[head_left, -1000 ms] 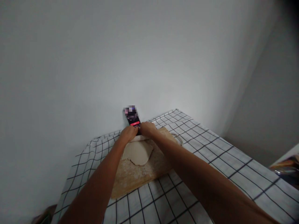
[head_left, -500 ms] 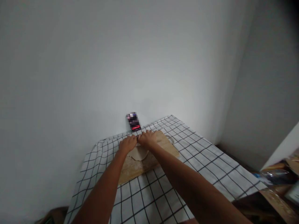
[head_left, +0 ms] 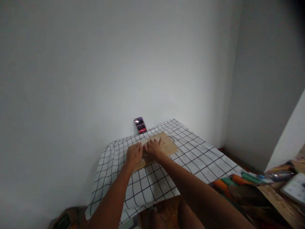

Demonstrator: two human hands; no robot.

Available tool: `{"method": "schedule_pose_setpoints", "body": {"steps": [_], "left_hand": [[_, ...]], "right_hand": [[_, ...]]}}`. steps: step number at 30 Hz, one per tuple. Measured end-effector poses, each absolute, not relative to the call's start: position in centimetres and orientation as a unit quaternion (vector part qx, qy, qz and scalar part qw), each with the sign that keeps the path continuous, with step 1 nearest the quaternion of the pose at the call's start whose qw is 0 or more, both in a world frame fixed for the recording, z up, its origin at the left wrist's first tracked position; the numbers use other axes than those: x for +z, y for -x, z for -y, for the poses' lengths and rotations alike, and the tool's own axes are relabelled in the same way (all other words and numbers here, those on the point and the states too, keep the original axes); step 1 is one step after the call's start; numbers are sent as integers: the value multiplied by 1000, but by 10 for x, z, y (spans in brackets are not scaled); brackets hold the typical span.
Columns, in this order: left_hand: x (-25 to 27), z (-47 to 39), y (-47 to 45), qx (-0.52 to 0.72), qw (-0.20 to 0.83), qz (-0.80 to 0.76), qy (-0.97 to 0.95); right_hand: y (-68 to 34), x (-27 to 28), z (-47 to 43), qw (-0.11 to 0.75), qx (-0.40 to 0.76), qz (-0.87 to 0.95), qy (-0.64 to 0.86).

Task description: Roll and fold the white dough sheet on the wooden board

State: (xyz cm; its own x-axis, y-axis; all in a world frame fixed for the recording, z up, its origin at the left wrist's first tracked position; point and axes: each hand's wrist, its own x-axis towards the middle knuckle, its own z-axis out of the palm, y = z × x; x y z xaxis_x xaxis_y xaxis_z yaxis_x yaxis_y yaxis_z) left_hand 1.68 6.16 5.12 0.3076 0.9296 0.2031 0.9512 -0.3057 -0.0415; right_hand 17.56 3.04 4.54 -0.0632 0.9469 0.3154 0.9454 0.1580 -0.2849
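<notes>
Dough is hiding under your palms on the wooden board [head_left: 168,144], which is lying near the table's [head_left: 197,156] far edge by the wall. Your left hand [head_left: 134,155] and right hand [head_left: 154,148] are pressing flat, fingers spread, side by side, both equally near, pointing toward the phone [head_left: 141,125].

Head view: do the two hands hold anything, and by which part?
Cannot be told: left hand and right hand lie flat on the light wooden cutting board, hiding whatever is beneath.
</notes>
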Motion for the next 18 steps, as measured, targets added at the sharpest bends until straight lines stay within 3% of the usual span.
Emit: {"method": "schedule_pose_setpoints", "body": {"steps": [9, 18], "left_hand": [[44, -16, -7, -81, 42, 595, 799], [60, -9, 2, -86, -4, 595, 799]], "right_hand": [[-204, 46, -10, 154, 15, 777, 611], [-253, 33, 1, 185, -24, 800, 570]]}}
